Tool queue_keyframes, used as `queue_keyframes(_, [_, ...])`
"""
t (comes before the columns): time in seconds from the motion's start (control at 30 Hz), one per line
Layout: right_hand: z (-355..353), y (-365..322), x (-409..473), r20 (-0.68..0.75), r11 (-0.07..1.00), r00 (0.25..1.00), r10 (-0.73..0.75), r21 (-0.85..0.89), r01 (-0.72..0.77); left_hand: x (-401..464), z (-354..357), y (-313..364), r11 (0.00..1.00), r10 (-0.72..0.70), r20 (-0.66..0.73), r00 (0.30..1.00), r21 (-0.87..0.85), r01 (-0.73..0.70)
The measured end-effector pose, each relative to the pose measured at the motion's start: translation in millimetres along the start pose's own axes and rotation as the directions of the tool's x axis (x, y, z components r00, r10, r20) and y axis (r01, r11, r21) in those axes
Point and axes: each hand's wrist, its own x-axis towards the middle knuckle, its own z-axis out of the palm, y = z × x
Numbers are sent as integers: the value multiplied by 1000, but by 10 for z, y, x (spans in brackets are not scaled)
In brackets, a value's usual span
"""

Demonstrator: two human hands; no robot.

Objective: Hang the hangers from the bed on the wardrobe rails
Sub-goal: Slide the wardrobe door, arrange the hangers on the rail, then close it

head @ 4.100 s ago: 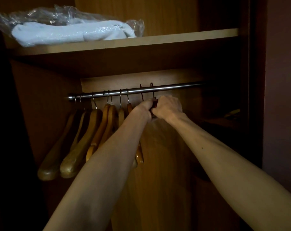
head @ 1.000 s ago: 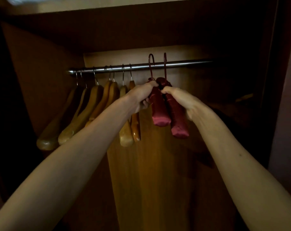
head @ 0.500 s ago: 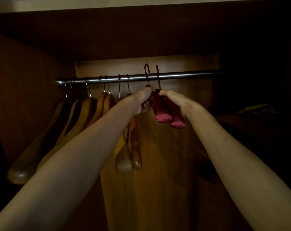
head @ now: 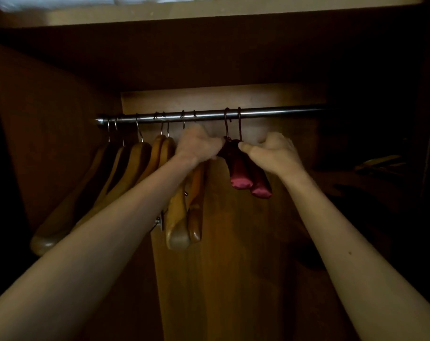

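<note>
Dark wooden wardrobe interior (head: 233, 279), dimly lit, with a pale shelf board across the top. A polished metal rail (head: 270, 112) runs across it, well fixed by appearance.

A row of tan wooden coat hangers (head: 177, 217) occupies the left part of the rail on steel hooks. Judged stiff, moderately heavy and smooth; best taken at the neck under the hook.

Two padded hangers covered in dark red satin (head: 243, 175) hang side by side right of the wooden row, both dark wire hooks over the rail. Judged light, soft under pressure and slippery on the fabric; the firm neck just below the hooks is the sound place to hold.

Left hand (head: 199, 146): fingers curled, tips meeting the neck of the satin pair; blurred, so the exact grip cannot be told. Right hand (head: 273, 153): thumb and curled fingers pinch the same neck from the other side.
</note>
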Motion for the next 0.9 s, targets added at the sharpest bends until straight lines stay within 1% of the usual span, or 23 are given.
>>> queue_keyframes(0.07, [45, -99, -181, -70, 983, 984, -167, -92, 160, -13, -137, -125, 991, 32, -167, 986, 133, -10])
queue_keyframes(0.1, [81, -152, -276, -81, 964, 967, -242, -137, 230, -31, -183, -190, 981, 36, -201, 979, 194, 3])
queue_keyframes(0.17, [184, -263, -445, -67, 934, 941, -333, -158, 320, -92, -230, -296, 945, 3, -188, 982, 322, 59])
queue_keyframes(0.27, [383, -421, -648, 14, 905, 922, -388, -182, 384, -177, -243, -409, 844, -17, -149, 989, 527, 94])
queue_keyframes(0.4, [606, -474, -833, 135, 896, 922, -362, -222, 384, -249, -217, -412, 798, -18, -111, 994, 597, 81])
queue_keyframes(0.47, [689, -430, -856, 198, 912, 932, -303, -223, 343, -236, -192, -416, 794, -33, -92, 995, 602, 82])
queue_keyframes(0.57, [845, -355, -815, 280, 953, 943, -178, -191, 236, -146, -109, -480, 818, -74, -19, 997, 571, 71])
queue_keyframes(0.63, [946, -315, -800, 292, 952, 946, -142, -222, 211, -135, -52, -503, 846, -112, 29, 993, 526, 80])
queue_keyframes(0.73, [998, -304, -769, 252, 934, 957, -145, -285, 217, -101, -2, -523, 887, -161, 67, 985, 447, 114])
queue_keyframes(0.8, [1001, -320, -747, 237, 919, 962, -135, -333, 211, -63, 14, -515, 918, -213, 108, 971, 362, 161])
queue_keyframes(0.9, [1002, -359, -726, 227, 902, 966, -122, -380, 203, -30, 64, -507, 963, -259, 243, 935, 133, 232])
